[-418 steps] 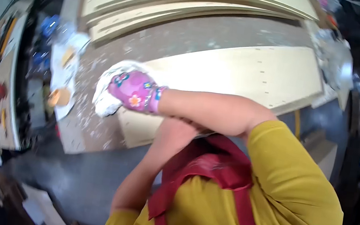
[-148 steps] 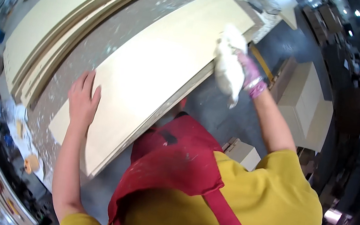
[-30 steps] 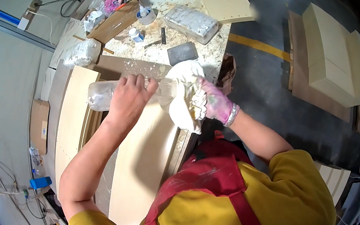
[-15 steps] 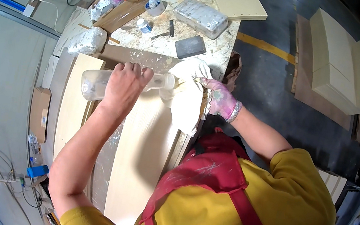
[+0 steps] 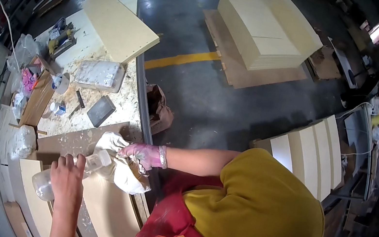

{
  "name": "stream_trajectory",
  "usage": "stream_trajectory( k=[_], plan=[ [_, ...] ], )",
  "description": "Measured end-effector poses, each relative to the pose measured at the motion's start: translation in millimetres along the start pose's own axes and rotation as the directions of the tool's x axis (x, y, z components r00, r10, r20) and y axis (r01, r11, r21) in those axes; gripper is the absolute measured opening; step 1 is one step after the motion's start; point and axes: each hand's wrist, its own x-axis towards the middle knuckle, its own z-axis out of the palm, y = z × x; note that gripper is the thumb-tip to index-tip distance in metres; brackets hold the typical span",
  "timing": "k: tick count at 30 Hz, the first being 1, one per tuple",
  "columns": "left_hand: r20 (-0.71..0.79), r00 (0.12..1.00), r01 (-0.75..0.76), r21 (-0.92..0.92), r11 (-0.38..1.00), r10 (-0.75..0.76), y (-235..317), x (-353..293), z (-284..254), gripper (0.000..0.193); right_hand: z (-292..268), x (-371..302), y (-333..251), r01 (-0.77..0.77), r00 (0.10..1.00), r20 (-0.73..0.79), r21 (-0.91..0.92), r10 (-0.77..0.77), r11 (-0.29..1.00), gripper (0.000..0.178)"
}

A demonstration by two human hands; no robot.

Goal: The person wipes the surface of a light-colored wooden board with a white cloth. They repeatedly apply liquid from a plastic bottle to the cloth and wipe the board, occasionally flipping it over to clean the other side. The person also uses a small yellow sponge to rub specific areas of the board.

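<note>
On the surface (image 5: 129, 104) at left, a pale panel (image 5: 99, 205) lies below the white cloth (image 5: 131, 179), which the gloved right hand (image 5: 142, 154) pinches. The left hand's (image 5: 66, 176) fingers wrap the clear bottle (image 5: 94, 163), its mouth at the cloth. Best to tip gently, cupping the cloth beneath, sparing the panel drips.

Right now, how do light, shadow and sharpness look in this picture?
In the head view, black corners frame the fisheye image; whitish glare marks the far floor; a soft shadow darkens the pale board just below the white cloth; the left hand and clear bottle look fairly sharp.
</note>
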Motion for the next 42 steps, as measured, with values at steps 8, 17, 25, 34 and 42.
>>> stream_trajectory(
  k=[8, 17, 25, 34, 42],
  plan=[
    [-0.032, 0.999, 0.004, -0.09, 0.996, -0.007, -9, -15, 26, 0.031, -3, -14, -10, -0.1, 0.982, 0.175, 0.196, 0.065, 0.976, 0.027],
    [0.116, 0.969, 0.249, -0.444, 0.861, -0.22, -23, -15, 67, 0.041, 42, 6, -32, -0.159, 0.985, 0.126, 0.367, 0.12, 0.917, 0.037],
    [-0.053, 0.729, 0.335, -0.841, 0.424, -0.683, -100, 36, 126, 0.052, 35, 20, -92, 0.068, 0.996, 0.035, 0.326, -0.083, 0.943, 0.038],
    [0.149, 0.578, 0.158, -0.985, -0.069, -0.803, -107, 113, 243, 0.076, -25, -57, -68, 0.259, 0.964, 0.042, 0.092, -0.263, 0.962, 0.045],
    [-0.058, 0.735, 0.326, -0.843, 0.428, -0.676, -27, -75, 184, 0.067, -22, -75, -125, 0.256, 0.961, -0.044, -0.244, -0.275, 0.935, 0.048]
  ],
)
